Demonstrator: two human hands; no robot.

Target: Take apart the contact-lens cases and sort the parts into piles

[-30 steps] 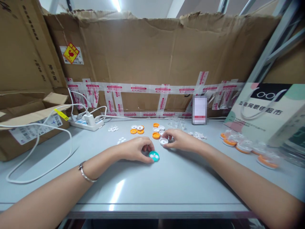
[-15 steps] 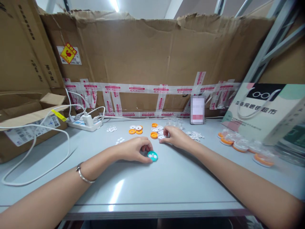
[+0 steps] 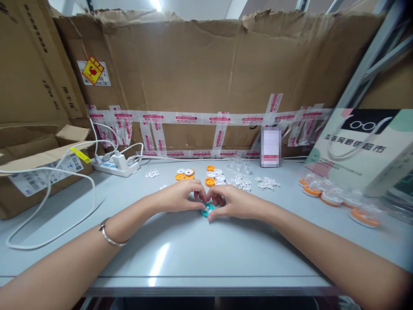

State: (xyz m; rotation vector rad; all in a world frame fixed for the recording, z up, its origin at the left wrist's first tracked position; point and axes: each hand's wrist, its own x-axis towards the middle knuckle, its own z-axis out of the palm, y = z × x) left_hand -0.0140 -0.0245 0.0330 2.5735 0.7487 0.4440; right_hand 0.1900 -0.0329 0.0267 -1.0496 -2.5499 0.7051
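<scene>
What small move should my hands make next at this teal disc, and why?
Perhaps steady the teal disc with your right hand and gently press the whitish parts inside with your left hand: both hands are at the disc, and whether those parts sit flush can't be told.

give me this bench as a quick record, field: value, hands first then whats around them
left hand: fingertips at a teal disc, firmness of grip unclear
right hand: at the same disc, from its right side, grip also unclear
beyond hands: orange and white round pieces, small white parts
far edge: upright phone
left side: power strip, open carton
right side: paper bag, clear-topped pieces nearer
</scene>
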